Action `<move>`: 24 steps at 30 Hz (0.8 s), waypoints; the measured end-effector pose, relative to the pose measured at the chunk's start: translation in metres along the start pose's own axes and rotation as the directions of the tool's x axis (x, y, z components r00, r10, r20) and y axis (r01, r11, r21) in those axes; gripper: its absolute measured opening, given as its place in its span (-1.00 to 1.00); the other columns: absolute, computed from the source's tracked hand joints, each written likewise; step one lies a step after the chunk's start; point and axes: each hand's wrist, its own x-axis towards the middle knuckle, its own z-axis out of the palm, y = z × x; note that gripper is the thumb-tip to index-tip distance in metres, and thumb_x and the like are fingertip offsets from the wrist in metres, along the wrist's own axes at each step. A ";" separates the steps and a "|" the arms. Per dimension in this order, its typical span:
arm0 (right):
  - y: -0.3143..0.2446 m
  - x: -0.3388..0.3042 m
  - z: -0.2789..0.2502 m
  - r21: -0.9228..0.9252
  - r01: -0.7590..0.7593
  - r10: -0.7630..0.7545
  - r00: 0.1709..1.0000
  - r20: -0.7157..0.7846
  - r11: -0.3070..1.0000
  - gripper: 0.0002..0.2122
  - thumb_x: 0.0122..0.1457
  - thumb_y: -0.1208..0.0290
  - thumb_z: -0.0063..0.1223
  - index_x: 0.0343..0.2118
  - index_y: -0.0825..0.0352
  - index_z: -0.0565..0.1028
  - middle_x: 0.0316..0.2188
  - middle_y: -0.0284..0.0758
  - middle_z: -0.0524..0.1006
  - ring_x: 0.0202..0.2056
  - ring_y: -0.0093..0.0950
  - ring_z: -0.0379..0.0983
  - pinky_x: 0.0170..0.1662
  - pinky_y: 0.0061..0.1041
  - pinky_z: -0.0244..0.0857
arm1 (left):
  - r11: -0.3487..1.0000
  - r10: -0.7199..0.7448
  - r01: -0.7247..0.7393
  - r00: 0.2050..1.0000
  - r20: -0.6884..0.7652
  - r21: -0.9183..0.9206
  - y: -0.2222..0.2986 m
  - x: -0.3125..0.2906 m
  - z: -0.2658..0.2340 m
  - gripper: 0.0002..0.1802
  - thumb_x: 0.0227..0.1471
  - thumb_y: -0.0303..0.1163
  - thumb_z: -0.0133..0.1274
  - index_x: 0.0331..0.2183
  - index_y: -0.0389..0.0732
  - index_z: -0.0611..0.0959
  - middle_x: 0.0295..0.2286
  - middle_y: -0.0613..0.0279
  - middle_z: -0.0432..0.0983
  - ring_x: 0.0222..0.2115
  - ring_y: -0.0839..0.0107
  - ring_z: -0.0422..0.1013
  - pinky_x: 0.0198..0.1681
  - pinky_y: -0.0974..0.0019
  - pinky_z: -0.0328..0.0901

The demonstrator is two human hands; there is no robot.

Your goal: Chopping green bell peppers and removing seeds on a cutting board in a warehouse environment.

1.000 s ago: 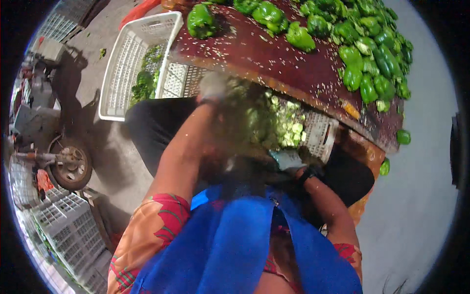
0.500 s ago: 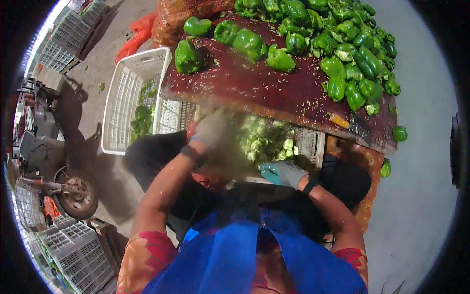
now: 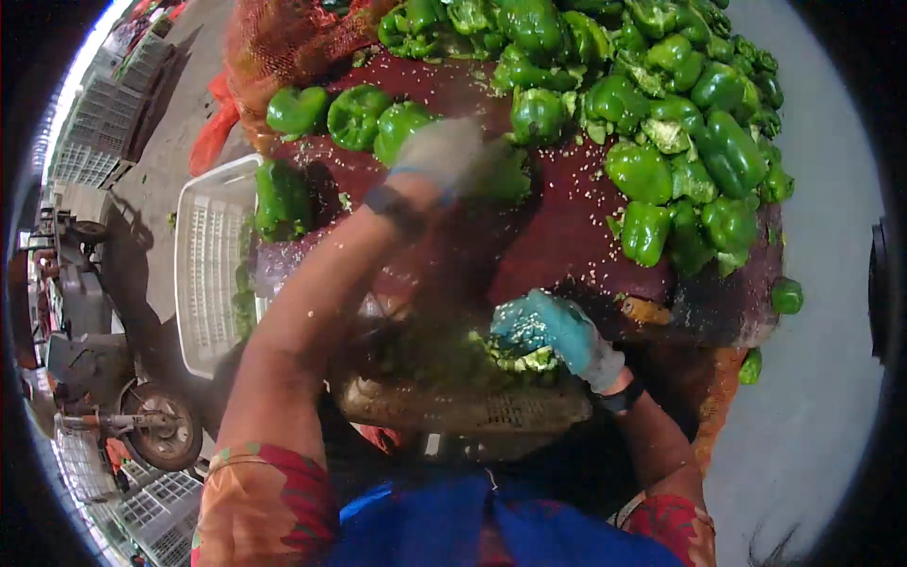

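Observation:
My left hand [image 3: 439, 156], in a pale glove, reaches over the dark red tabletop [image 3: 567, 236]. It is smeared by motion beside a green bell pepper [image 3: 505, 180], so its fingers cannot be read. Seeds cling to the teal glove of my right hand [image 3: 548, 331]. Its fingers are curled together near the table's front edge, above pale green pepper scraps [image 3: 529, 359]; what they hold, if anything, is hidden. Under both arms sits a crate [image 3: 463, 406] with the scraps in it. Close to my right hand lies a knife with an orange handle [image 3: 646, 310].
A large heap of green peppers [image 3: 661, 123] covers the table's far right, beside a mesh sack [image 3: 283, 57] at the far left. A white crate [image 3: 213, 274] stands left of the table. Farther left is a parked motorbike [image 3: 156, 425].
My left hand has moved from the scrap crate up and away, over the peppers on the table. My right hand has risen a little and its fingers have curled. The view has shifted.

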 end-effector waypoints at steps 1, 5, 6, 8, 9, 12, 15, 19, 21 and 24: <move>-0.036 -0.009 0.006 0.119 -0.053 0.043 0.996 0.081 0.991 -0.65 0.37 0.27 -0.26 0.07 0.36 0.42 -0.08 -0.25 0.55 -0.09 -0.43 0.51 0.04 -0.43 0.35 | 0.993 -0.037 0.039 0.999 0.013 -0.109 -0.007 0.004 0.015 -0.43 0.12 0.04 -0.07 -0.16 -0.33 0.57 -0.28 -0.24 0.55 -0.21 -0.06 0.50 -0.16 0.00 0.39; -0.079 -0.003 0.008 0.077 -0.161 0.169 0.979 -0.111 0.984 -0.50 0.32 0.02 -0.19 0.19 0.24 0.30 -0.14 -0.21 0.56 -0.23 -0.42 0.54 -0.15 -0.42 0.44 | 0.980 -0.071 0.061 0.997 -0.044 -0.190 -0.035 0.012 0.090 -0.48 0.10 -0.03 -0.04 -0.11 -0.30 0.54 -0.22 -0.21 0.53 -0.17 -0.10 0.46 -0.09 0.02 0.33; -0.087 -0.002 0.005 -0.017 -0.141 0.135 0.972 -0.194 0.990 -0.48 0.30 0.00 -0.16 0.22 0.19 0.27 -0.16 -0.21 0.57 -0.25 -0.42 0.54 -0.17 -0.43 0.44 | 0.989 0.060 -0.078 0.989 -0.138 -0.124 -0.021 0.002 0.081 -0.49 0.11 -0.05 -0.04 -0.10 -0.30 0.53 -0.22 -0.22 0.52 -0.17 -0.10 0.45 -0.08 0.03 0.32; -0.089 0.003 0.004 0.002 -0.028 0.027 0.962 -0.270 1.000 -0.46 0.26 -0.06 -0.11 0.20 0.14 0.28 -0.11 -0.22 0.52 -0.23 -0.43 0.51 -0.21 -0.43 0.43 | 0.854 -0.139 0.072 0.986 -0.093 -0.515 -0.007 -0.019 0.082 -0.55 0.11 -0.12 -0.03 -0.13 -0.32 0.53 -0.24 -0.20 0.53 -0.19 -0.01 0.47 -0.09 0.09 0.32; -0.089 0.007 0.001 0.027 0.003 0.004 0.962 -0.272 1.000 -0.46 0.25 -0.07 -0.08 0.19 0.13 0.29 -0.12 -0.24 0.51 -0.23 -0.43 0.51 -0.22 -0.42 0.43 | 0.741 -0.136 0.017 0.983 -0.126 -0.672 -0.007 -0.025 0.096 -0.58 0.10 -0.16 -0.03 -0.15 -0.32 0.54 -0.26 -0.16 0.53 -0.21 0.05 0.47 -0.11 0.12 0.32; -0.075 0.021 -0.004 0.021 0.080 -0.071 0.958 -0.279 0.997 -0.48 0.23 -0.06 -0.03 0.16 0.10 0.30 -0.15 -0.27 0.50 -0.23 -0.42 0.50 -0.23 -0.38 0.44 | 0.588 -0.189 -0.021 0.968 -0.163 -0.809 0.011 -0.046 0.113 -0.65 0.09 -0.24 -0.01 -0.19 -0.31 0.55 -0.31 -0.02 0.54 -0.26 0.26 0.45 -0.15 0.22 0.32; -0.058 0.033 0.002 0.104 0.107 -0.071 0.949 -0.307 0.989 -0.53 0.21 -0.02 0.02 0.12 0.05 0.32 -0.16 -0.30 0.46 -0.20 -0.37 0.47 -0.23 -0.28 0.44 | 0.118 -0.264 -0.165 0.945 -0.191 -0.979 0.040 -0.083 0.097 -0.76 0.09 -0.43 -0.04 -0.17 -0.26 0.55 -0.33 0.27 0.52 -0.32 0.50 0.42 -0.21 0.38 0.36; -0.063 0.032 -0.007 0.199 0.034 0.002 0.984 -0.178 0.979 -0.55 0.23 -0.01 -0.04 0.15 0.00 0.31 -0.10 -0.30 0.44 -0.13 -0.34 0.42 -0.11 -0.17 0.38 | 0.026 -0.093 -0.256 0.962 -0.257 -0.966 0.026 -0.066 0.132 -0.66 0.06 -0.54 -0.05 -0.07 -0.26 0.50 -0.30 0.26 0.51 -0.33 0.48 0.42 -0.23 0.37 0.37; -0.063 0.036 -0.012 0.247 0.061 -0.007 0.977 -0.214 0.967 -0.55 0.25 0.00 -0.07 0.14 0.03 0.32 -0.08 -0.31 0.44 -0.12 -0.33 0.42 -0.11 -0.16 0.38 | -0.051 -0.098 -0.199 0.976 -0.193 -0.979 0.052 -0.084 0.106 -0.63 0.06 -0.55 -0.05 -0.04 -0.26 0.48 -0.29 0.26 0.50 -0.32 0.47 0.42 -0.23 0.37 0.38; -0.061 0.037 -0.006 0.318 0.082 0.001 0.967 -0.254 0.945 -0.56 0.27 0.02 -0.13 0.14 0.11 0.33 -0.04 -0.32 0.43 -0.10 -0.33 0.41 -0.09 -0.14 0.38 | -0.034 -0.092 -0.216 0.973 -0.213 -0.976 0.041 -0.079 0.108 -0.56 0.08 -0.57 -0.06 0.04 -0.30 0.42 -0.24 0.21 0.51 -0.30 0.46 0.44 -0.23 0.38 0.38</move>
